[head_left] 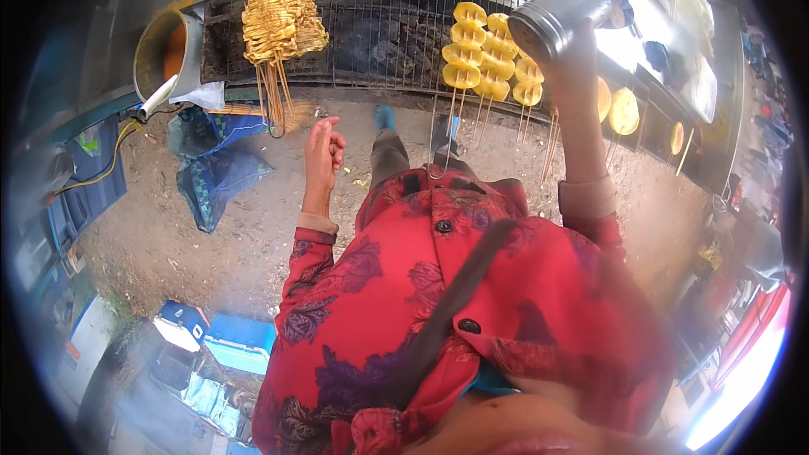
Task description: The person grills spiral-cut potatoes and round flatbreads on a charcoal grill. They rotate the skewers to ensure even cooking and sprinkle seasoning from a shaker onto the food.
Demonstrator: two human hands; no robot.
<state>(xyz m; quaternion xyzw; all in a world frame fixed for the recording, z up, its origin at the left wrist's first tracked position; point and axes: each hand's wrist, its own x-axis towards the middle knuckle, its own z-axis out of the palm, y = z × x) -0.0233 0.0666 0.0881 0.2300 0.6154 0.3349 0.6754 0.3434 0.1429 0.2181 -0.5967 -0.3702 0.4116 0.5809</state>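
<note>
Head view: smooth, cylindrical metal canister (pixel 563 15)

Grill with wire grate (pixel 383 38), set over a dark bed. At the left lies a compact bundle of skewered golden strips (pixel 282 24); right of centre, skewered yellow slices (pixel 495 59) lie in roughly parallel columns. The bare skewer ends (pixel 273 88) project past the front edge. The grate between the two groups is uncovered.
</note>
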